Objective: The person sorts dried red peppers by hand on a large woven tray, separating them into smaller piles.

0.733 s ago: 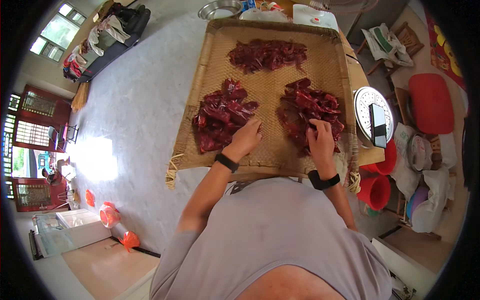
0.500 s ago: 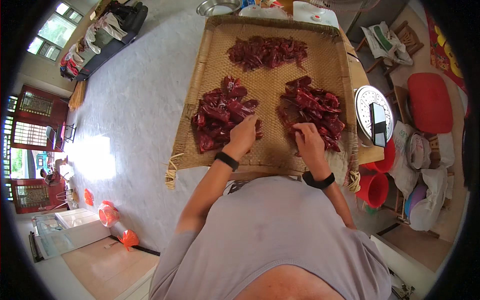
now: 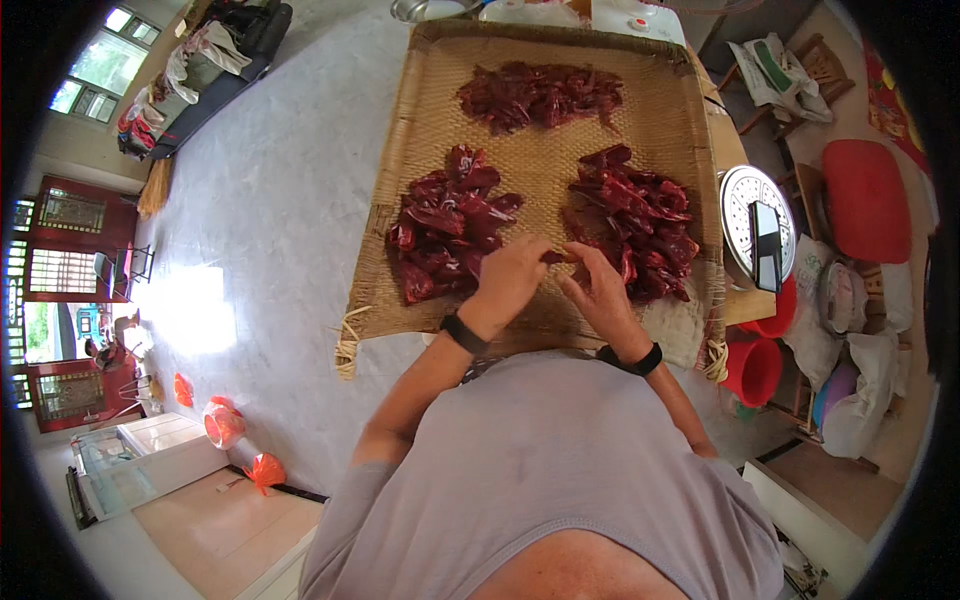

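Peppers [image 3: 640,220], glossy and dark red, lie heaped in three piles on a woven tray [image 3: 545,165]; over its near middle, left hand [image 3: 512,280] and right hand [image 3: 602,298] pinch a single pepper [image 3: 552,257].

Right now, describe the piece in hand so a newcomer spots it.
Find the big tan woven tray. Toward the wearer's side, look between the left pile and right pile of glossy red pieces, where the left hand and right hand meet. The small dark piece there is it: unlike its heaped neighbours, it's held apart.
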The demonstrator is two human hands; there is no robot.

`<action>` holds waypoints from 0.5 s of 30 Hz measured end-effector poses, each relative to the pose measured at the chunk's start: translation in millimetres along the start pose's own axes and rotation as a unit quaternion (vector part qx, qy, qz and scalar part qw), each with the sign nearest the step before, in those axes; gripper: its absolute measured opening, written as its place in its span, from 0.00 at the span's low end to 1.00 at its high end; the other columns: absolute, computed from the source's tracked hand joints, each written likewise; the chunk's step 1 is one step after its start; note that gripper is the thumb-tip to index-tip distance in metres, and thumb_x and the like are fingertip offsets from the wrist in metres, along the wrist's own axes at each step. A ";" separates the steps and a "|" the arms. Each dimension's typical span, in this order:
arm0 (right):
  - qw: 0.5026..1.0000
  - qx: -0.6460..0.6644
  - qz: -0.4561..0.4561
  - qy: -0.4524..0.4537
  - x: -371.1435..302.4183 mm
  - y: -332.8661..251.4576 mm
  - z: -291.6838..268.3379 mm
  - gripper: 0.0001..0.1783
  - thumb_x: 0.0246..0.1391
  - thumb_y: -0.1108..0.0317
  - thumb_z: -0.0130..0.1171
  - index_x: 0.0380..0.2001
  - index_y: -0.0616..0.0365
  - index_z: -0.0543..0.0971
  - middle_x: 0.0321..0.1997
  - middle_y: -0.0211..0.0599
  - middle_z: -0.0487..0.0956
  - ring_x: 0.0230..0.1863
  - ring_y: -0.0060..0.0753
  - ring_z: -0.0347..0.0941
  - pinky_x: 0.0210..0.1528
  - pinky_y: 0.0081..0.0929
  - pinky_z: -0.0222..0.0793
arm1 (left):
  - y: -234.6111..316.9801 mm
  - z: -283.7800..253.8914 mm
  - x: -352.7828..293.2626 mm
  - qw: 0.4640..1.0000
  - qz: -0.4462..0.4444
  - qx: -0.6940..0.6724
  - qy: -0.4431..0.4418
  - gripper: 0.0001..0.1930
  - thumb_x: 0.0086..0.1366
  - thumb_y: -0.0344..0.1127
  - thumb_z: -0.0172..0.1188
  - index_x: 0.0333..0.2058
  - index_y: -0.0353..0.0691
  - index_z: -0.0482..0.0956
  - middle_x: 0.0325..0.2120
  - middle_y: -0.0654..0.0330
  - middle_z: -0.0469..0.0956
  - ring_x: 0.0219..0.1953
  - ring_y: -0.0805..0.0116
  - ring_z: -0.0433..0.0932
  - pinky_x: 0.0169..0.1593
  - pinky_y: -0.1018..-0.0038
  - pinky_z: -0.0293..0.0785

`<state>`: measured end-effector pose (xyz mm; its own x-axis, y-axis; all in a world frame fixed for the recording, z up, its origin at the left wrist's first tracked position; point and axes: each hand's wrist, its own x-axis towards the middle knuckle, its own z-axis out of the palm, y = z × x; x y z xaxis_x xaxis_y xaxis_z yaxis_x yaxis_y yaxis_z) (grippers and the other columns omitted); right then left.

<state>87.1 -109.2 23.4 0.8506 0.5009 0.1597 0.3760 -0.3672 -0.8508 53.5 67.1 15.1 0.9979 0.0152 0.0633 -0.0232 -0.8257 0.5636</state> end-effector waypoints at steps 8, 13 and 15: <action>0.992 0.122 0.041 0.018 10.2 4.6 -3.6 0.10 0.56 0.76 0.58 0.42 0.61 0.76 0.37 0.37 0.75 0.34 0.28 0.74 0.35 0.22 0.70 | 14.0 -18.1 13.8 0.994 0.028 -0.093 -0.059 0.15 0.56 0.36 0.59 0.41 0.38 0.74 0.33 0.49 0.76 0.38 0.47 0.75 0.40 0.59 0.72; 0.997 0.029 0.001 0.078 8.4 17.8 -10.8 0.10 0.55 0.74 0.59 0.41 0.61 0.76 0.37 0.39 0.76 0.35 0.31 0.75 0.36 0.25 0.71 | 4.6 -15.7 27.8 0.985 0.021 -0.112 -0.133 0.18 0.58 0.41 0.59 0.44 0.38 0.75 0.39 0.47 0.76 0.39 0.47 0.76 0.43 0.59 0.72; 0.990 -0.043 0.034 0.130 5.9 22.7 -20.9 0.11 0.53 0.73 0.61 0.41 0.59 0.76 0.38 0.41 0.77 0.36 0.37 0.76 0.38 0.28 0.72 | -12.0 -14.4 33.5 0.996 0.010 -0.034 -0.077 0.21 0.61 0.45 0.59 0.48 0.37 0.74 0.53 0.43 0.69 0.43 0.47 0.76 0.47 0.60 0.72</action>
<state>108.3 -131.0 15.5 0.9365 0.2586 0.2367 0.3353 -0.4636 -0.8202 86.3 85.7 22.3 0.9945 -0.0916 -0.0501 -0.0411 -0.7845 0.6188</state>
